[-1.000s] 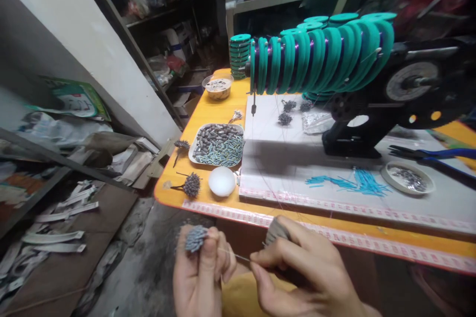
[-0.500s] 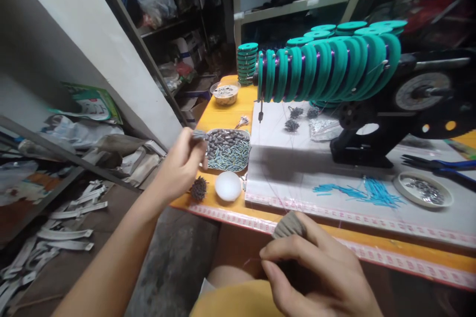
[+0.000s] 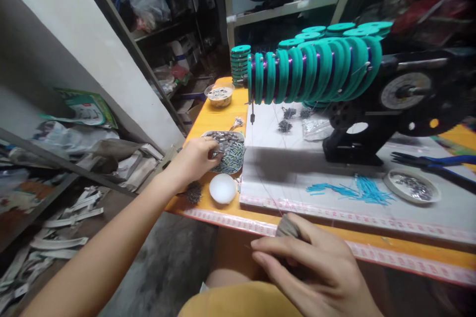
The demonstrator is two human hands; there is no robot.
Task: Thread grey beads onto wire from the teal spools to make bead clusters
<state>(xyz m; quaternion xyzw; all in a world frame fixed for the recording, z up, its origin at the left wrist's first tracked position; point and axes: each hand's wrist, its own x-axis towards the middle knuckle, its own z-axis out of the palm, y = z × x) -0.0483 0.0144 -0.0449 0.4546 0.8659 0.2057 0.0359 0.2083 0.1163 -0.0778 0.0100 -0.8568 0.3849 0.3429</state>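
At the near left of the yellow table (image 3: 215,118), left hand (image 3: 199,158) at the tray (image 3: 244,151): picking-out step judged in hand.
From where I stand, its fingers bend down among the grey and blue-green pieces (image 3: 233,157); whether they grip one I cannot tell. The pieces lie in the tray, just beyond the white cup (image 3: 222,189). The right hand (image 3: 312,262), near the table's front edge, is pinched, apparently on a fine thread (image 3: 247,246). Next move, I judge, calls for a clean lift, nothing scattered, thread kept.
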